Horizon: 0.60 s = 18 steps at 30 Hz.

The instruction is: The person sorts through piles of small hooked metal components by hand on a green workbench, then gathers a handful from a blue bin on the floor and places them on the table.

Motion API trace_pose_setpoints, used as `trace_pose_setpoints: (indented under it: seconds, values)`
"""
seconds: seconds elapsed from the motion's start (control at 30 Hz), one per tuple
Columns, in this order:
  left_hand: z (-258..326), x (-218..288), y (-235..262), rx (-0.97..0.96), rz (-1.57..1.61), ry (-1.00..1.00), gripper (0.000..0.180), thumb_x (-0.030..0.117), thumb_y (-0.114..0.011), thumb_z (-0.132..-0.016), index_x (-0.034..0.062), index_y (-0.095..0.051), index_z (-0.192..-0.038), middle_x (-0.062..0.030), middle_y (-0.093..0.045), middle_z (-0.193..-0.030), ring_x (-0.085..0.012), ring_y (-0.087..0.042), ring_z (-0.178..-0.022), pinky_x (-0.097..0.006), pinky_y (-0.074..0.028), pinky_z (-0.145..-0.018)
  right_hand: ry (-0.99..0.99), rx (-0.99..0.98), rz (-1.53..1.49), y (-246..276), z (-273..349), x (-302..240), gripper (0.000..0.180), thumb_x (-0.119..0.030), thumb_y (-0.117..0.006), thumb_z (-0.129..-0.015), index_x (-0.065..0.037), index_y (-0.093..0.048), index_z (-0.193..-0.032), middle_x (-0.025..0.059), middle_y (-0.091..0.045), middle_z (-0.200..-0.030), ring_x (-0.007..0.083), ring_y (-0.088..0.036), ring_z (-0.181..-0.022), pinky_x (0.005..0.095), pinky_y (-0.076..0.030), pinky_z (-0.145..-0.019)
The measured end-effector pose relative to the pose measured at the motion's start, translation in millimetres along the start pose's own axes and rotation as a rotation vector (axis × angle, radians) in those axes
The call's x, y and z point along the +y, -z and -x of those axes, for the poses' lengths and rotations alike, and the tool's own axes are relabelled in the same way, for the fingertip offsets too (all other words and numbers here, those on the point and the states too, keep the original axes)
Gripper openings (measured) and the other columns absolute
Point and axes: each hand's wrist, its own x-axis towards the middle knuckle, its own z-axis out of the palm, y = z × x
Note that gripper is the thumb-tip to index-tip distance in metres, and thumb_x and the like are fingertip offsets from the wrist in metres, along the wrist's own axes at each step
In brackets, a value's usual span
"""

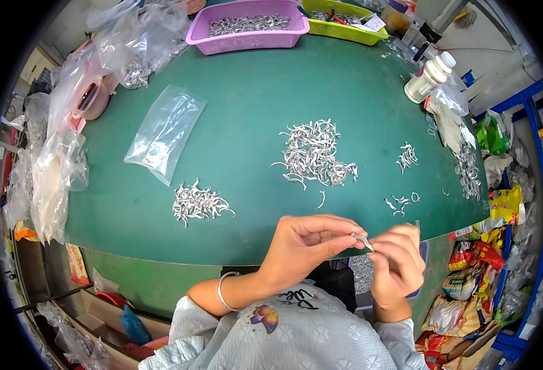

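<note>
Near the front edge of the green table, a small curved silver metal piece [363, 242] spans the gap between my two hands. My left hand [305, 246] pinches its upper end between thumb and fingertips. The fingers of my right hand [400, 265] are closed on its lower end. Beyond my hands lies a large pile of similar curved pieces [316, 154], with a single piece [321, 199] just in front of it. A smaller pile [198, 203] is farther left. To the right are a small cluster [407, 158] and several loose pieces [400, 203].
A clear plastic bag [168, 132] lies flat on the table's left. Purple [247, 42] and yellow-green [345, 29] baskets with metal pieces stand at the back. A white bottle [430, 77] and a glove [447, 123] sit at the right edge. Plastic bags [58, 179] crowd the left side.
</note>
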Motion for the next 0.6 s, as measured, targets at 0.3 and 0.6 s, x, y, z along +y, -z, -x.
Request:
trace_pose_setpoints:
  seconds: [0.3,0.6]
  values:
    - [2.5,-0.9,4.6,-0.065,-0.03,-0.163,0.014,-0.01,-0.053,-0.082,-0.0084,-0.063,-0.092,-0.0194,-0.063,-0.095,-0.0224,-0.062,-0.088,-0.032,-0.051,-0.079,0.245,0.007,0.256,-3.2,1.8,-7.6,0.023,0.0,-0.068,-0.058,-0.007,-0.068,-0.081,0.0038,-0.064,-0.084,0.02,-0.053,-0.073,0.032,-0.035,-0.062]
    - [5.4,-1.0,6.9,-0.085,0.002,-0.173,0.016,-0.011,-0.052,-0.082,-0.0081,-0.063,-0.094,-0.0192,-0.062,-0.097,-0.0226,-0.062,-0.089,-0.032,-0.052,-0.079,0.245,0.037,0.243,-6.9,2.7,-9.4,0.023,0.0,-0.068,-0.059,-0.007,-0.067,-0.081,0.004,-0.065,-0.084,0.0207,-0.053,-0.073,0.0321,-0.036,-0.061]
